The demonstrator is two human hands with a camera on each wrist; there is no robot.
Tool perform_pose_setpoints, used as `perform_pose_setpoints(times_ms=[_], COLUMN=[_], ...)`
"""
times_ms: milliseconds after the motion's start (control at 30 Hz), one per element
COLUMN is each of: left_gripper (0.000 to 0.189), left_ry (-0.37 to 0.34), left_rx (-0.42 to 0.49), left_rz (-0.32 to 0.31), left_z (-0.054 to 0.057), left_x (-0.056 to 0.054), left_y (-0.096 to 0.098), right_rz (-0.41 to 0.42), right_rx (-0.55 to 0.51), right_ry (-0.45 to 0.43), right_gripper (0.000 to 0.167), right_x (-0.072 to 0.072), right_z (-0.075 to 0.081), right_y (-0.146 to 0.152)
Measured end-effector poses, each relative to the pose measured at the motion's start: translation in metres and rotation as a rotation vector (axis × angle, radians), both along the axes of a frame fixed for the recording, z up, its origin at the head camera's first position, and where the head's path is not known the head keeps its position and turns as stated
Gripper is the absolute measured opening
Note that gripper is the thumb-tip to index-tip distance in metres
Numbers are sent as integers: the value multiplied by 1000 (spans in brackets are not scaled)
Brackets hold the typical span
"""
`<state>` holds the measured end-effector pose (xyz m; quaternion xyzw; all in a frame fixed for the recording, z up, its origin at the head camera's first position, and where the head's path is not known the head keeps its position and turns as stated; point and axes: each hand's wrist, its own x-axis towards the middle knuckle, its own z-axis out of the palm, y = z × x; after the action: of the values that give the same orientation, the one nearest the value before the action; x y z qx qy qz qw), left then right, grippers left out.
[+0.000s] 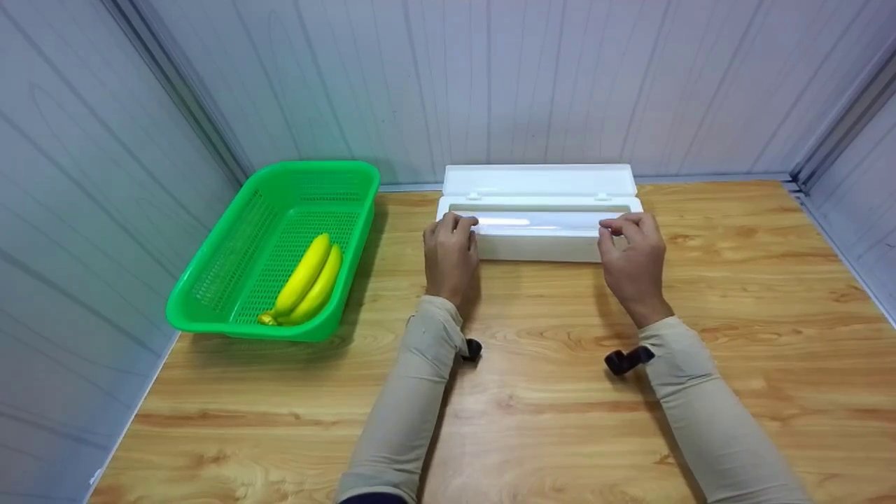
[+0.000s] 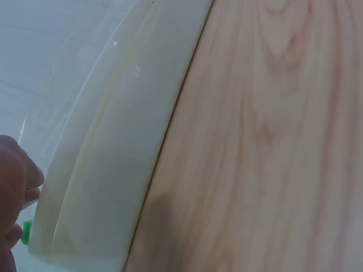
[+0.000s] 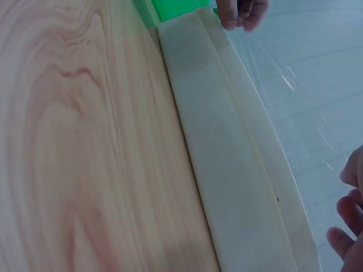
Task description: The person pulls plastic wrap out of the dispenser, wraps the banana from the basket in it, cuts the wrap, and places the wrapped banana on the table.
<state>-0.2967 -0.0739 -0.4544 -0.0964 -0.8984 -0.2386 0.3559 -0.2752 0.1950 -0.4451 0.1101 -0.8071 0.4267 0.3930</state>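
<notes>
A long white cling film dispenser (image 1: pixel 542 248) lies near the back wall, its hinged lid (image 1: pixel 539 180) swung back. Clear cling film (image 1: pixel 528 222) stretches across its opening and shows as a shiny, creased sheet in the right wrist view. At the left end, my left hand (image 1: pixel 450 255) pinches the film between thumb and forefinger. My right hand (image 1: pixel 635 262) pinches it at the opposite end, its other fingers loosely bent. Each wrist view catches only fingertips above the dispenser's front edge.
Left of the dispenser stands a green plastic basket (image 1: pixel 217 308) holding yellow bananas (image 1: pixel 304 280). Panelled walls (image 1: pixel 490 84) enclose the wooden table (image 1: pixel 546 420) at the back and sides. A small black wrist mount sticks out from each sleeve.
</notes>
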Motion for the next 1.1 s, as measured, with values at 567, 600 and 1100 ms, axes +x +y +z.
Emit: perform_pose_setpoints(times_ms=[567,600,1100], left_gripper=[22,22,17], left_ry=[-126,-124,-307], left_rx=[100,123,619], left_rz=[179,168,72], left_z=[7,8,23], left_x=[3,3,2], left_y=[-8,-8,-6], right_rz=[-38,-43,69], right_rx=[5,7,-167], right_ry=[-67,-63,-175], right_gripper=[12,13,20], right_x=[3,3,6], right_z=[6,6,13], right_y=[0,0,1])
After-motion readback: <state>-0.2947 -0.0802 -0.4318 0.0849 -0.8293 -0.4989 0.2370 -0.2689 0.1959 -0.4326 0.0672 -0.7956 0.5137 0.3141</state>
